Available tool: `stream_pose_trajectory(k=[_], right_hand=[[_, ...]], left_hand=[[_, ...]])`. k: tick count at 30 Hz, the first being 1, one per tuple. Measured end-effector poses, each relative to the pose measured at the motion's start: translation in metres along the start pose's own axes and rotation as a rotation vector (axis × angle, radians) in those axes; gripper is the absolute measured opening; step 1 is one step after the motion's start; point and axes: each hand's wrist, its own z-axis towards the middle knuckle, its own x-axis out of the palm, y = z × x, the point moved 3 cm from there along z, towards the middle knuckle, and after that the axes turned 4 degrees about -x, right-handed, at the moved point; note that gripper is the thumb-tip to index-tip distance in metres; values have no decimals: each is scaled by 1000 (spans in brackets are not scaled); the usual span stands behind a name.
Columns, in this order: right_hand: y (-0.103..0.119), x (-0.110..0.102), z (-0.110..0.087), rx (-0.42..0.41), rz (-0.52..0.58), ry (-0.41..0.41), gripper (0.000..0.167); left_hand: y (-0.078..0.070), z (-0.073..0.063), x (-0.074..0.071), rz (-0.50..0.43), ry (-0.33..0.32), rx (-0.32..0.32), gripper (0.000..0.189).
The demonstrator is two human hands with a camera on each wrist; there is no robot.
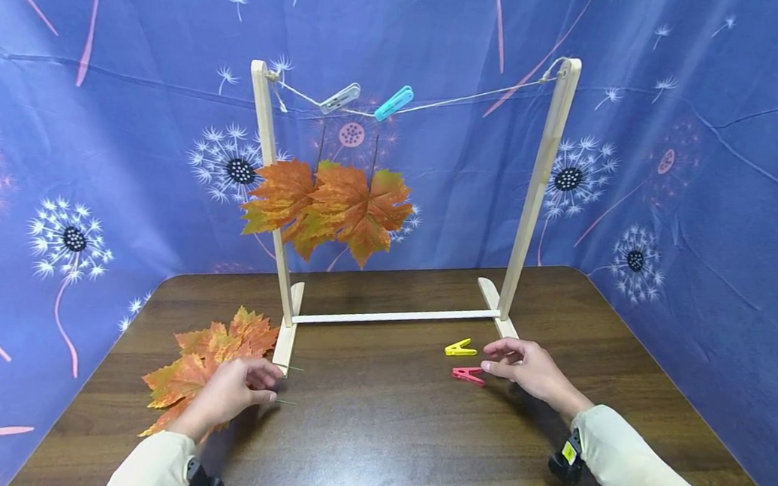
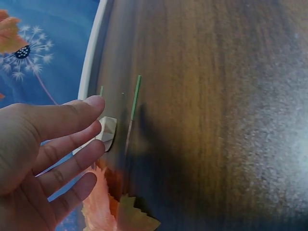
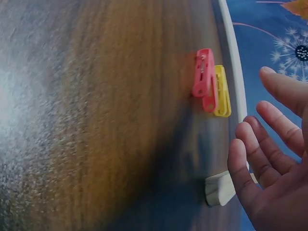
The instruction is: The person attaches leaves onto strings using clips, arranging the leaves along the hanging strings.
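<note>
On the left of the table lie orange maple leaves, their thin green stems pointing right. My left hand hovers over them with fingers apart and nothing held; in the left wrist view the thumb and fingers are loosely bent beside the stems. My right hand is just right of a red clothespin and a yellow clothespin. Its fingers are spread, holding neither, and the right wrist view shows a gap between fingertips and the red clothespin.
A wooden frame stands at the back with a sagging string. A grey clothespin and a blue clothespin grip the string, with two maple leaves hanging below. Behind is a blue dandelion-patterned cloth.
</note>
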Motion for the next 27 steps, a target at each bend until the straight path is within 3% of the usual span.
stream_pose_trajectory(k=[10,27], right_hand=[[-11,6,-1,-2,-71,60,38],[-13,26,7,-94,-166,52,40]], left_hand=[[11,-2,6,67,34,7,19],[19,1,15,217,-26,46,12]])
